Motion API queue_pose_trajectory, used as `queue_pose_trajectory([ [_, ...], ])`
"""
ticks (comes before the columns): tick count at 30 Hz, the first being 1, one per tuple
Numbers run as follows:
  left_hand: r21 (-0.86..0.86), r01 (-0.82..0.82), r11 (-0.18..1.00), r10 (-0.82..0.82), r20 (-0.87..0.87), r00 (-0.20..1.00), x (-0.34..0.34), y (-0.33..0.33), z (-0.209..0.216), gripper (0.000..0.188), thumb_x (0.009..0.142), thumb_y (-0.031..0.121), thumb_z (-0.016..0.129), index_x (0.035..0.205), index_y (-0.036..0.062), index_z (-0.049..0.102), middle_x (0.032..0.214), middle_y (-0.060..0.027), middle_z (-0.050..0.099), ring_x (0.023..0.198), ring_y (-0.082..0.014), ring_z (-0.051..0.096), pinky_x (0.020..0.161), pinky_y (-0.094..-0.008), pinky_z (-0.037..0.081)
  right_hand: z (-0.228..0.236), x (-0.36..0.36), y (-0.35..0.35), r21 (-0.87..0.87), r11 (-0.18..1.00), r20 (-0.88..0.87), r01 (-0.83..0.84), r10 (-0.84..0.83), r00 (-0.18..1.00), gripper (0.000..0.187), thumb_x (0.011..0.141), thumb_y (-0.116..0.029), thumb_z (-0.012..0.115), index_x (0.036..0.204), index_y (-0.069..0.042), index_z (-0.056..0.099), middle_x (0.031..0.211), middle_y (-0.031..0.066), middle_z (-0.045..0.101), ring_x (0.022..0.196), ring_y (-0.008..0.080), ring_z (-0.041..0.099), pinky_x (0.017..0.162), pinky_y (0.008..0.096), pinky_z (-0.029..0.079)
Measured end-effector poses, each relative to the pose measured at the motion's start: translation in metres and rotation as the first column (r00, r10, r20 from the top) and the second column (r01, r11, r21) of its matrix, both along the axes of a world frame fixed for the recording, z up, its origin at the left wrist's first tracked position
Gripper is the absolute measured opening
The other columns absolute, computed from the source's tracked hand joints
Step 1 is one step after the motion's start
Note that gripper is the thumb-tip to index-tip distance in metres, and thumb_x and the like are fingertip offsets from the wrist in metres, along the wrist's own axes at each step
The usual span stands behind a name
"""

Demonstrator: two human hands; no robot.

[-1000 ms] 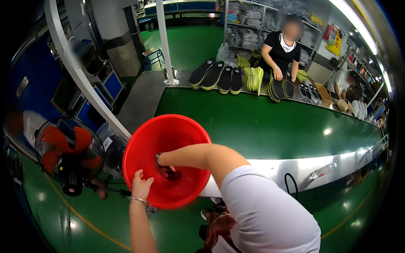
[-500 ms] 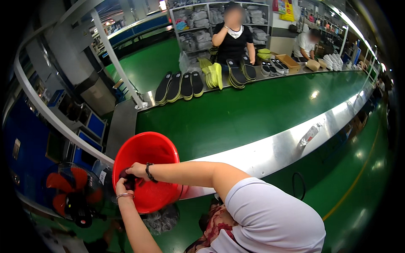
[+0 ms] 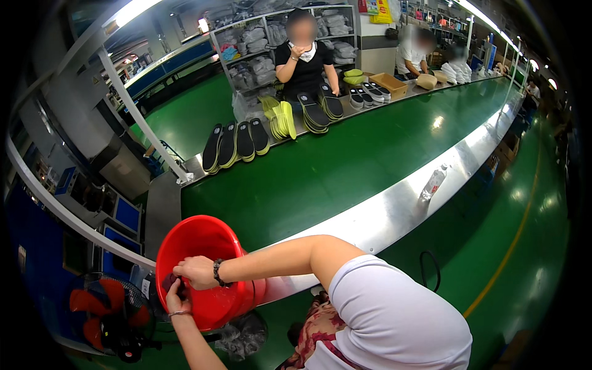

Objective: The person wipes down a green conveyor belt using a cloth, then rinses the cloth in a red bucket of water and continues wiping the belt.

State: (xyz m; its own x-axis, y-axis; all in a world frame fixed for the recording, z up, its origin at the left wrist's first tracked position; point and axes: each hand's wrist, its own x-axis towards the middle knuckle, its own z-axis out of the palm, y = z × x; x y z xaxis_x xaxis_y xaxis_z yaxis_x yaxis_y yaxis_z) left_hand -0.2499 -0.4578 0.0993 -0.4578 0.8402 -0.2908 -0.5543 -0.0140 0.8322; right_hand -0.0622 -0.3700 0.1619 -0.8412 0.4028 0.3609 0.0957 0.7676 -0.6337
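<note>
Both my hands are over the red bucket (image 3: 206, 231), within its rim. They close on a small, dark purplish-red, roundish thing (image 3: 171, 282) whose kind I cannot make out, since my fingers cover much of it. My left hand (image 3: 177, 300) grips it from below, thumb raised along its side. My right hand (image 3: 196, 272), wearing a dark beaded bracelet, presses curled fingers on it from above. The bucket is tilted at the near left end of the green conveyor belt (image 3: 277, 191).
Stacked black and yellow-green insoles (image 3: 236, 145) line the belt's far edge, where a person in black stands. A plastic bottle (image 3: 434, 182) lies on the metal edge (image 3: 394, 213) at right. A fan (image 3: 111, 314) with red blades stands left of the bucket; clear plastic bags (image 3: 243, 336) lie below.
My view has shifted, so the bucket appears lower and slightly left. My right hand has turned, its fingers curled more over the dark thing. Both hands stay on it.
</note>
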Motion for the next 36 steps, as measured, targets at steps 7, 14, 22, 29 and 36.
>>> queue_pose_trajectory([
  [7, -0.228, 0.31, 0.923, -0.361, -0.232, 0.903, 0.026, -0.012, 0.044, 0.021, 0.072, 0.0, 0.066, 0.088, 0.0127, 0.059, 0.07, 0.0003, 0.059, 0.05, -0.0097, 0.051, 0.037, -0.02, 0.03, -0.029, -0.021, 0.031, 0.661, 0.704, -0.019, -0.26, 0.363, 0.932, 0.078, 0.068, -0.014, 0.07, 0.139, -0.022, 0.04, 0.147, 0.0126, 0.033, 0.131, 0.0366, 0.037, 0.088, 0.0474, 0.047],
  [14, -0.4, 0.275, 0.874, -0.448, -0.447, 0.774, 0.045, -0.005, 0.058, 0.025, 0.068, -0.003, 0.065, 0.087, 0.0123, 0.058, 0.063, 0.0013, 0.054, 0.044, -0.0086, 0.046, 0.032, -0.0207, 0.026, -0.036, -0.046, 0.042, 0.716, 0.654, -0.039, -0.246, 0.389, 0.92, 0.034, 0.074, -0.021, 0.062, 0.103, -0.007, 0.052, 0.095, 0.017, 0.061, 0.078, 0.0329, 0.064, 0.057, 0.043, 0.052],
  [22, -0.29, -0.062, 0.955, -0.26, -0.918, 0.3, -0.011, 0.011, -0.013, 0.016, 0.069, 0.003, 0.069, 0.085, 0.0025, 0.066, 0.075, -0.0087, 0.065, 0.066, -0.0184, 0.062, 0.052, -0.0328, 0.047, -0.036, -0.078, 0.027, 0.529, 0.817, 0.22, -0.229, 0.129, 0.967, 0.018, 0.08, -0.02, 0.054, 0.085, -0.003, 0.058, 0.075, 0.0155, 0.067, 0.072, 0.0335, 0.067, 0.061, 0.0434, 0.054],
  [29, -0.276, -0.368, 0.888, -0.341, -0.932, -0.124, 0.03, 0.01, 0.004, 0.026, 0.076, 0.016, 0.067, 0.095, -0.0001, 0.059, 0.086, -0.0262, 0.065, 0.083, -0.0457, 0.062, 0.071, -0.0523, 0.05, -0.02, -0.067, 0.023, 0.26, 0.941, 0.471, -0.216, 0.071, 0.879, 0.024, 0.072, -0.013, 0.066, 0.093, -0.003, 0.068, 0.095, 0.0185, 0.069, 0.093, 0.0333, 0.067, 0.079, 0.0417, 0.054],
  [36, -0.214, -0.429, 0.878, -0.382, -0.852, -0.357, 0.033, 0.011, 0.011, 0.022, 0.076, 0.011, 0.065, 0.094, 0.0016, 0.055, 0.08, -0.0243, 0.065, 0.078, -0.0437, 0.063, 0.066, -0.0515, 0.048, -0.04, -0.083, 0.03, 0.147, 0.97, 0.422, -0.192, 0.114, 0.9, 0.024, 0.069, -0.014, 0.064, 0.089, -0.004, 0.069, 0.09, 0.0195, 0.069, 0.09, 0.0361, 0.066, 0.077, 0.0424, 0.053],
])
